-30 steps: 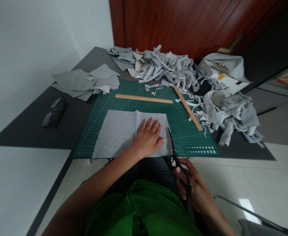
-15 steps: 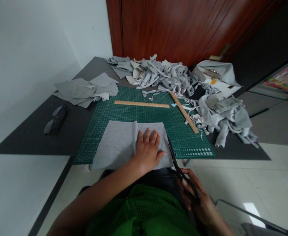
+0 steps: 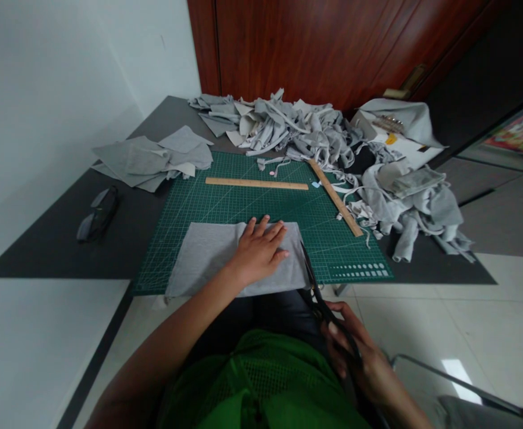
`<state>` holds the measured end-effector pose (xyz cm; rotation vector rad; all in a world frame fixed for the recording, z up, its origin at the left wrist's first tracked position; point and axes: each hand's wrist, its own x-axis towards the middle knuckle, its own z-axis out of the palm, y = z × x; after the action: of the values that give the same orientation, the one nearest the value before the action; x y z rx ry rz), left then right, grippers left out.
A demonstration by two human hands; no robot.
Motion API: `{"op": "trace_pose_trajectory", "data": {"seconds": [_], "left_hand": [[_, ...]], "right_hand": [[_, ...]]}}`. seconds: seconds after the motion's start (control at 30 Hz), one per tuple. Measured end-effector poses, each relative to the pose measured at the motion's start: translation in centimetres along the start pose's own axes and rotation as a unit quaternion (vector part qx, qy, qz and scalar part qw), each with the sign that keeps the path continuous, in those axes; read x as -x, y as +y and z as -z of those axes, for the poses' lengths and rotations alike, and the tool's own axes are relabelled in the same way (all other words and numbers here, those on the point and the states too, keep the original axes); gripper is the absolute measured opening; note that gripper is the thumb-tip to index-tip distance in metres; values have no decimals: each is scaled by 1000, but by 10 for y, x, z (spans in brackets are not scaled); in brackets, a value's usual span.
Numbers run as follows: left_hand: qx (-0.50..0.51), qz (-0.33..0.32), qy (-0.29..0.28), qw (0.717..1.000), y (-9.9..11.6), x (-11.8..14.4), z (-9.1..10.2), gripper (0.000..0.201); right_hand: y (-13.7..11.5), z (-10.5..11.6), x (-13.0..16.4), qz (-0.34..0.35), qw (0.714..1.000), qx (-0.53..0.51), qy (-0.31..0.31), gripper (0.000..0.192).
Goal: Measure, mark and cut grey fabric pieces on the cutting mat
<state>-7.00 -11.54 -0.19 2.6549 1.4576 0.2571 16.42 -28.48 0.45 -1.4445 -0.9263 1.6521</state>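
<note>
White wall (image 3: pixel 56 71) runs along the left side. Dark red-brown wooden door (image 3: pixel 324 47) stands beyond the far edge of the low dark grey table (image 3: pixel 42 244). Floor (image 3: pixel 444 322) is pale glossy tile, with a bright patch of reflected light near the right corner. Darker floor panels (image 3: pixel 503 202) lie past the table's right edge.

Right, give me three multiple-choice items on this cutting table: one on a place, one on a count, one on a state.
1. Where do the scissors lie?
A. along the grey fabric's right edge
B. on the scrap pile
C. beside the glasses

2. How many wooden rulers are on the green mat?
A. one
B. two
C. three

3. How is the left hand?
A. clenched
B. lifted
C. flat on the fabric

Answers: 1 A, blades run beside that edge, held by the right hand; 2 B, one lies level, the second ruler slanted; 3 C, fingers spread, pressing down.
</note>
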Motion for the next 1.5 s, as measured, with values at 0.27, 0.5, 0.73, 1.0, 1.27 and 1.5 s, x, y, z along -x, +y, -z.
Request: {"op": "trace_pose_trajectory", "data": {"seconds": [0.27, 0.5, 0.73, 1.0, 1.27, 1.5], "left_hand": [[15, -6, -7, 1000, -2, -1, -3, 66], [16, -4, -9, 1000, -2, -1, -4, 66], [16, 0, -13, 1000, 0, -1, -1, 66], [15, 0, -14, 1000, 0, -1, -2, 68], [18, -1, -6, 1000, 0, 0, -3, 67], [18, 1, -7, 1000, 0, 0, -3, 67]], "right_hand": [[2, -7, -11, 11, 1000, 14, 20, 54], [4, -8, -11, 3, 1000, 13, 28, 57], [3, -15, -10, 3, 999, -10, 40, 57], [1, -20, -9, -4, 998, -15, 53, 61], [4, -16, -9, -6, 999, -1, 37, 59], [2, -18, -8, 0, 999, 9, 42, 58]]}}
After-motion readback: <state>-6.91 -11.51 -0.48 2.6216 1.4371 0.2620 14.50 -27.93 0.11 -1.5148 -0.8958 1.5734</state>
